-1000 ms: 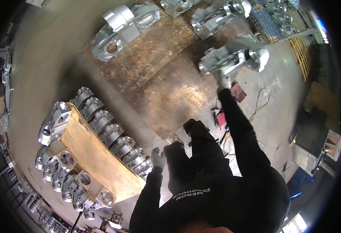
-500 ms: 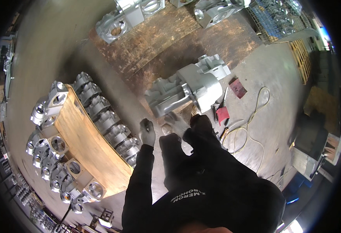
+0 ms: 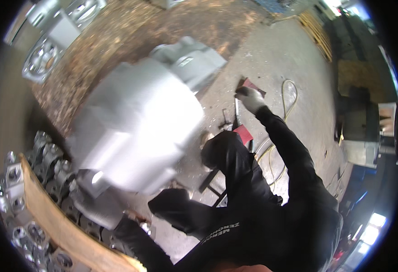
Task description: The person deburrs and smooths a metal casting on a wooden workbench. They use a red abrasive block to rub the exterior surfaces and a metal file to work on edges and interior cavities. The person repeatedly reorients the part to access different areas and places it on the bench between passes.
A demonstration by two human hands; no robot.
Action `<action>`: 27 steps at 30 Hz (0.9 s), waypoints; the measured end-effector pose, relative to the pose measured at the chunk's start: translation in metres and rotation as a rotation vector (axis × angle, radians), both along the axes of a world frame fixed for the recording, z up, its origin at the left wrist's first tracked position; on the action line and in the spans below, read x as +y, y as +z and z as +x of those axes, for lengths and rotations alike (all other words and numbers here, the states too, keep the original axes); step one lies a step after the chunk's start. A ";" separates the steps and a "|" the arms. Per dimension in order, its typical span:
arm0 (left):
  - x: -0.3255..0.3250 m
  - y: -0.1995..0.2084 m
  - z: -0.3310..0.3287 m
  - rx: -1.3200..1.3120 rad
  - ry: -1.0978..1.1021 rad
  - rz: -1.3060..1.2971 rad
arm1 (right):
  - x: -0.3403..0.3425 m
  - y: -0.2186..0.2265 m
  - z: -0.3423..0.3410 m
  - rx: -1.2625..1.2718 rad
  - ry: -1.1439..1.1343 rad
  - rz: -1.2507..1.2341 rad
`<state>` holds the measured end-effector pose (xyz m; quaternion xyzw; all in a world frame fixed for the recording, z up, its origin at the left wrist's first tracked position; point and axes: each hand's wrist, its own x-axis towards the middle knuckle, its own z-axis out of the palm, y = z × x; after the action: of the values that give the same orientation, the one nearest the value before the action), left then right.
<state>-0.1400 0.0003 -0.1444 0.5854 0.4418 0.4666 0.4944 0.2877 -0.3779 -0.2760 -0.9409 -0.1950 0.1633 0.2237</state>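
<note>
A large silver-grey metal casting point(image 3: 140, 118) rises blurred in front of me, tilted up off the worn brown board. My left hand point(image 3: 94, 204), in a grey glove and smeared by motion, grips its lower left end; the fingertips are partly hidden there. Out to the right, my right hand point(image 3: 252, 99) in a white glove has its fingers closed on the edge of a dark red sheet of sandpaper point(image 3: 258, 89). A second red sheet point(image 3: 243, 134) lies by my knee, beside a slim long-handled tool point(image 3: 237, 111).
A wooden pallet board point(image 3: 54, 213) with rows of castings stands at lower left. Another casting point(image 3: 49, 50) sits on the brown board point(image 3: 131, 27) at the far left. A yellowish hose point(image 3: 284, 97) loops over the floor at right. A slatted pallet point(image 3: 314, 34) lies behind.
The casting has tilted up toward me and looms larger. My left hand has gone to its lower left end. My right hand has left the casting and reached right to the red sandpaper.
</note>
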 end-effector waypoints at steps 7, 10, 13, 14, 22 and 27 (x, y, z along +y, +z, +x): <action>0.051 -0.026 -0.034 0.159 -0.142 0.392 | -0.090 -0.165 -0.002 0.138 -0.051 -0.285; 0.048 -0.005 -0.039 0.046 -0.069 0.235 | -0.166 -0.217 -0.049 0.188 -0.224 -0.151; 0.000 0.056 -0.032 0.666 0.081 0.733 | -0.228 -0.259 -0.094 0.320 -0.305 -0.318; -0.020 0.083 -0.026 0.836 0.121 0.935 | -0.244 -0.269 -0.102 0.374 -0.340 -0.341; -0.013 0.188 0.093 0.878 -0.179 1.251 | -0.263 -0.334 -0.103 0.409 -0.421 -0.221; 0.048 0.183 0.107 0.903 -0.171 1.247 | -0.251 -0.356 -0.086 0.434 -0.401 -0.286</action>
<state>-0.0329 0.0487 0.0382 0.9210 0.2094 0.3056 -0.1203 0.2017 -0.6293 -0.6318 -0.9257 0.0714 0.3385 0.1532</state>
